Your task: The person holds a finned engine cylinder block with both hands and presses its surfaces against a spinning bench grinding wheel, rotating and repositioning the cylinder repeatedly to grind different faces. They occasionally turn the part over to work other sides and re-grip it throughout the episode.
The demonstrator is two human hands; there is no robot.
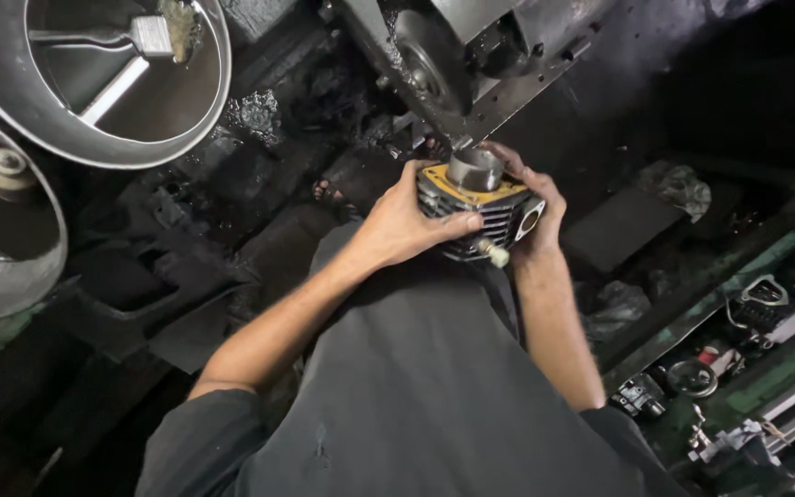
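Someone stands here in a dark, oily workshop and holds a metal engine cylinder (478, 210) up in front of their body with both hands. It is a grey block with thin fins on its sides, a yellow-orange gasket (443, 184) on top, and a shiny round sleeve (474, 169) sticking up from the middle. The left hand (399, 224) has its grip clamped around the left side of the block, thumb laid across the fins. The right hand (537, 213) is clamped on the right side, fingers curled over the far edge. A small pale stub (493, 252) pokes out near the bottom of the block (I cannot tell what it is). Just above the block hangs a big grey machine part (453, 64). Up in the left corner sits a round steel basin (94, 78) with a brush (131, 37) in it. Another basin (2, 212) is beside it. Small tools and parts (729, 368) lie on a green shelf (784, 354) at the right.
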